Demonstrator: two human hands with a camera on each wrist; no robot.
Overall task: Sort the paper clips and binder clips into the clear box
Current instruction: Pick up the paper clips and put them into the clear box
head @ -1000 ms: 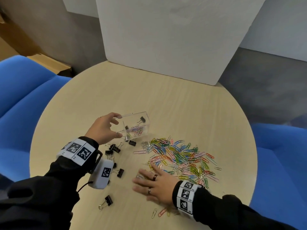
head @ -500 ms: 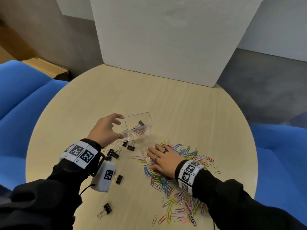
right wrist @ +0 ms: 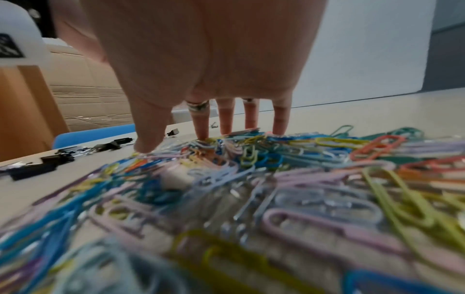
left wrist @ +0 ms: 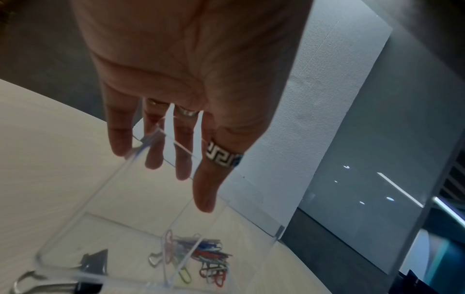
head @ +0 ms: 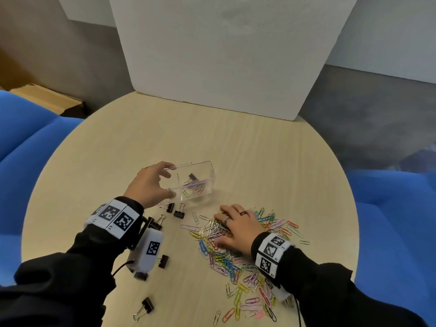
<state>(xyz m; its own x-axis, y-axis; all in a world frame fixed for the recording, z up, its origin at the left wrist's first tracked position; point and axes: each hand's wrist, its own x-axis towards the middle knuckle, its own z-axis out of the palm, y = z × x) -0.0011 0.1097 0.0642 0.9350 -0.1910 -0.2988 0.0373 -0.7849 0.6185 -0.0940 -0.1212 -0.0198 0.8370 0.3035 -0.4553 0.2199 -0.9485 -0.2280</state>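
My left hand (head: 171,180) grips the left end of the clear box (head: 210,172), fingers over the far rim, thumb on the near wall, and tips it up. Inside lie a few coloured paper clips (head: 195,187) and one black binder clip (head: 192,177); the left wrist view shows them too, the paper clips (left wrist: 201,256) beside the binder clip (left wrist: 94,260). My right hand (head: 221,228) lies flat with straight fingers on the paper clip pile (head: 236,263), just right of the box. In the right wrist view its fingertips (right wrist: 202,135) press on the clips (right wrist: 251,179).
Black binder clips lie loose near the box (head: 178,212), under my left wrist (head: 162,260) and by the front edge (head: 146,306). A white board (head: 224,55) stands at the far edge of the round wooden table (head: 259,149). Blue chairs (head: 23,138) flank it.
My right hand moved from the table's near side forward across the pile toward the box, dragging paper clips into a long trail. My left hand kept hold of the tilted box.
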